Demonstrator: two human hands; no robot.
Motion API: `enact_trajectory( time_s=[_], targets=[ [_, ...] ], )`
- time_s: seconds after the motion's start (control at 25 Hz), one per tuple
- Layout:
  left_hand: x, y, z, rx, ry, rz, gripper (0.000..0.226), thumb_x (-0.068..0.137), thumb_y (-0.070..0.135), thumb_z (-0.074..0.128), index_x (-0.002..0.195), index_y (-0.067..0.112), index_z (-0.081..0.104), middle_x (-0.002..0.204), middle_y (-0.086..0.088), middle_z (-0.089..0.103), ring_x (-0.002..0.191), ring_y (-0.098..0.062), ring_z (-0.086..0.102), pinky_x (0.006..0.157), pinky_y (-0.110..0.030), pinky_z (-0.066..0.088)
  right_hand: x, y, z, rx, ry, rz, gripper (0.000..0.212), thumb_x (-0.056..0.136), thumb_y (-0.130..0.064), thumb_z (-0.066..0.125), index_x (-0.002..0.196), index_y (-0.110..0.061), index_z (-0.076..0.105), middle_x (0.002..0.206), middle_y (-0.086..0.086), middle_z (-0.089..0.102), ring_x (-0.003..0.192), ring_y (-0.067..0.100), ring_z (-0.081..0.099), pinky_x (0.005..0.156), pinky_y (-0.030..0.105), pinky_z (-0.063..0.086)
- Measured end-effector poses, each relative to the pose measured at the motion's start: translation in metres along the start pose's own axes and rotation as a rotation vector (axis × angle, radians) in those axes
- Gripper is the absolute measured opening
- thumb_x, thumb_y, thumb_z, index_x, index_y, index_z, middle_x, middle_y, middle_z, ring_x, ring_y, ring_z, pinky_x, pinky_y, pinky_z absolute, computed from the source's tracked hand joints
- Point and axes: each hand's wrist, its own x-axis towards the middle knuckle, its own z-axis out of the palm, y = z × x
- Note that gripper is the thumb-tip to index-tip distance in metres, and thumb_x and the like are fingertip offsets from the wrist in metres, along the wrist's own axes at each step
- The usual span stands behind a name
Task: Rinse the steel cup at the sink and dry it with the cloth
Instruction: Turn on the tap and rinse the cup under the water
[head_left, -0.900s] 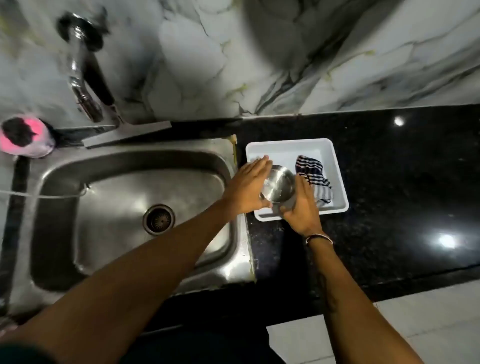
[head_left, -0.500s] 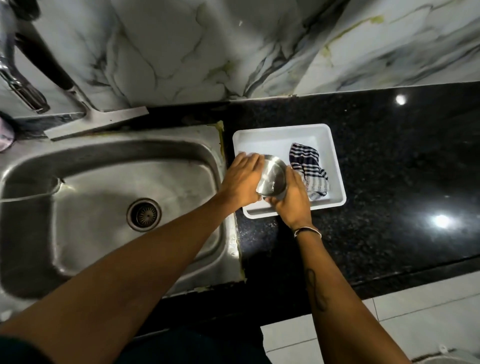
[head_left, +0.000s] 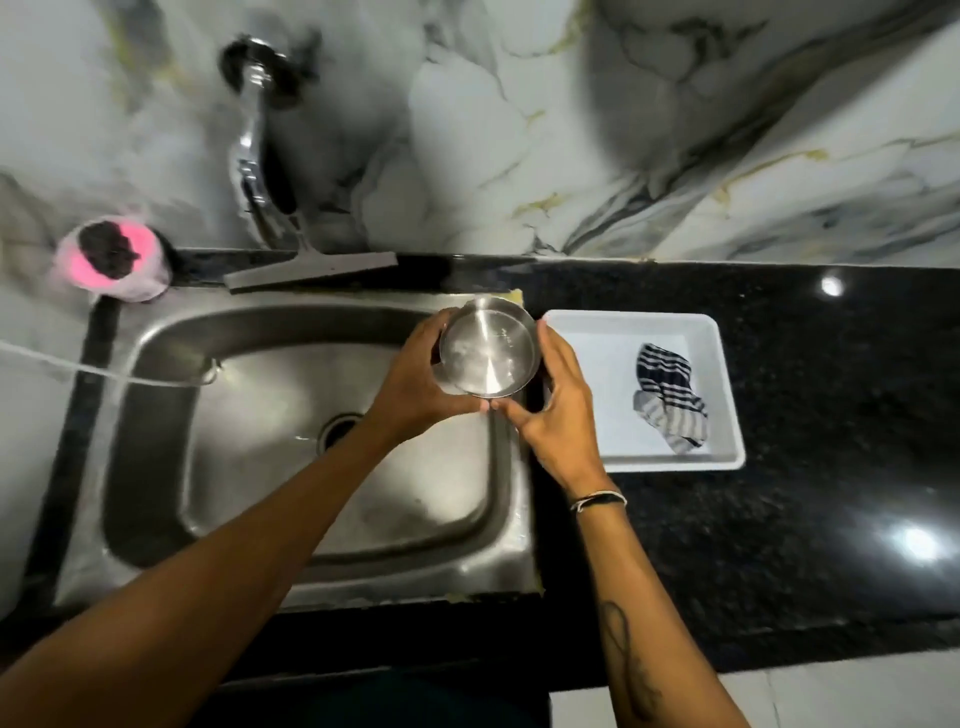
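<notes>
1. Head view looks down at a steel sink (head_left: 156, 441) set in a black table (head_left: 831, 415).
2. Both hands hold the steel cup (head_left: 487, 347) up over the right back corner of the sink, its open top facing up.
3. Left hand (head_left: 415, 387) has its fingers wrapped round the cup's left side.
4. Right hand (head_left: 561, 410) has its fingers curled round the right side.
5. The striped cloth (head_left: 667, 396) lies crumpled in a white tray (head_left: 727, 364) just right of the sink.
6. A shiny tap (head_left: 249, 140) sticks out of the marble wall behind the sink.
</notes>
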Motion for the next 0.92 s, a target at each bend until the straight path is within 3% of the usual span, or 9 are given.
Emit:
enact_trajectory(
  time_s=[0.08, 0.16, 0.28, 0.36, 0.52, 0.6, 0.68, 0.84, 0.92],
  targets=[
    [-0.022, -0.008, -0.044, -0.039, 0.052, -0.056, 0.110, 0.057, 0.046, 0.102, 0.150, 0.043, 0.043, 0.148, 0.021, 0.054, 0.134, 0.012, 0.054, 0.107, -0.013, 0.050, 0.002, -0.031, 0.039, 0.026, -0.065, -0.030, 0.109, 0.077, -0.021, 0.098, 0.166, -0.011, 0.036, 0.172, 0.006, 0.038, 0.161, 0.018, 0.035, 0.133, 0.034, 0.032],
    [-0.043, -0.025, -0.086, -0.036, 0.103, -0.110, 0.116, 0.061, 0.035, 0.106, 0.157, 0.031, 0.042, 0.154, 0.013, 0.055, 0.140, 0.003, 0.055, 0.115, -0.027, 0.052, 0.003, -0.058, 0.077, 0.083, -0.139, -0.052, 0.106, 0.078, -0.013, 0.097, 0.166, -0.009, 0.037, 0.171, 0.007, 0.041, 0.160, 0.020, 0.038, 0.132, 0.039, 0.036],
    [-0.066, -0.049, -0.132, -0.050, 0.169, -0.127, 0.127, 0.060, 0.023, 0.108, 0.163, 0.018, 0.034, 0.163, 0.000, 0.049, 0.149, -0.015, 0.051, 0.121, -0.049, 0.048, 0.005, -0.088, 0.121, 0.114, -0.233, -0.060, 0.101, 0.079, -0.005, 0.095, 0.164, -0.008, 0.040, 0.169, 0.008, 0.045, 0.155, 0.011, 0.042, 0.122, 0.012, 0.037],
    [-0.073, -0.062, -0.150, -0.048, 0.207, -0.125, 0.130, 0.058, 0.016, 0.109, 0.162, 0.016, 0.033, 0.163, -0.004, 0.048, 0.150, -0.021, 0.050, 0.121, -0.055, 0.047, 0.008, -0.107, 0.139, 0.155, -0.272, -0.040, 0.097, 0.081, 0.000, 0.092, 0.163, -0.008, 0.041, 0.169, 0.007, 0.045, 0.151, 0.007, 0.046, 0.116, 0.004, 0.037],
    [-0.071, -0.073, -0.167, -0.024, 0.290, -0.110, 0.122, 0.057, 0.032, 0.108, 0.157, 0.020, 0.038, 0.156, 0.000, 0.052, 0.142, -0.013, 0.053, 0.118, -0.041, 0.050, 0.026, -0.133, 0.149, 0.178, -0.330, -0.009, 0.084, 0.093, 0.003, 0.080, 0.165, -0.012, 0.039, 0.161, 0.004, 0.054, 0.146, 0.013, 0.056, 0.123, 0.027, 0.046],
    [-0.066, -0.078, -0.170, -0.023, 0.327, -0.102, 0.120, 0.055, 0.041, 0.103, 0.155, 0.018, 0.041, 0.154, 0.000, 0.054, 0.141, -0.012, 0.055, 0.117, -0.033, 0.049, 0.042, -0.148, 0.148, 0.131, -0.229, -0.033, 0.077, 0.096, -0.003, 0.078, 0.163, -0.014, 0.043, 0.149, 0.002, 0.065, 0.136, 0.012, 0.064, 0.116, 0.022, 0.050],
    [-0.058, -0.080, -0.170, -0.052, 0.340, -0.129, 0.121, 0.053, 0.037, 0.104, 0.155, 0.018, 0.042, 0.154, 0.002, 0.054, 0.142, -0.015, 0.055, 0.117, -0.031, 0.048, 0.057, -0.163, 0.146, 0.119, -0.059, -0.080, 0.069, 0.096, -0.013, 0.081, 0.158, -0.014, 0.051, 0.137, 0.001, 0.071, 0.125, 0.012, 0.070, 0.103, 0.012, 0.055],
    [-0.039, -0.082, -0.166, -0.150, 0.295, -0.164, 0.125, 0.052, 0.020, 0.106, 0.157, 0.027, 0.038, 0.149, 0.007, 0.054, 0.139, -0.017, 0.054, 0.114, -0.029, 0.046, 0.092, -0.189, 0.154, 0.147, 0.037, -0.018, 0.058, 0.091, -0.026, 0.087, 0.143, -0.016, 0.065, 0.128, -0.001, 0.074, 0.110, 0.008, 0.071, 0.100, 0.027, 0.059],
    [-0.032, -0.083, -0.167, -0.168, 0.259, -0.168, 0.129, 0.051, 0.021, 0.106, 0.159, 0.025, 0.035, 0.150, 0.004, 0.053, 0.133, -0.007, 0.057, 0.111, -0.020, 0.046, 0.114, -0.193, 0.154, 0.184, -0.046, -0.034, 0.032, 0.092, -0.017, 0.085, 0.121, -0.020, 0.073, 0.107, -0.002, 0.075, 0.095, 0.008, 0.069, 0.093, 0.031, 0.059]
  ],
)
